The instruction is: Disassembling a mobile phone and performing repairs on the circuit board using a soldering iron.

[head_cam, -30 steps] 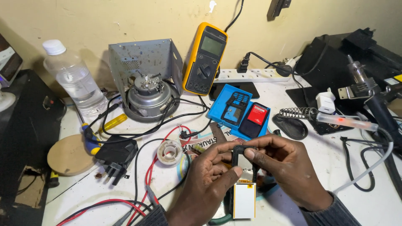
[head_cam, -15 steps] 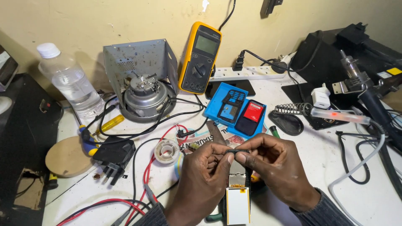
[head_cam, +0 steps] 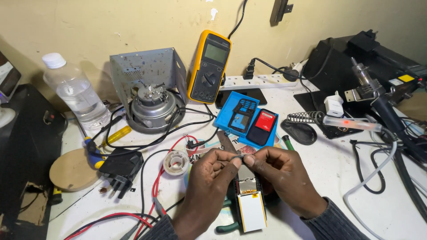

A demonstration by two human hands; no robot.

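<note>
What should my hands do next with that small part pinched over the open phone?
Probably lower it a little: both hands, left hand and right hand, pinch the small dark part just above the open phone, whose bare board sits directly below it.

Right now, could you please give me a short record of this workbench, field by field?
left hand: pinches one end of a small dark part
right hand: pinches the other end
below hands: opened phone, pale screen facing up
behind hands: blue tray with two small phones
back wall: yellow meter leaning upright
left side: water bottle, grey motor, solder reel
right side: soldering iron stand
</note>
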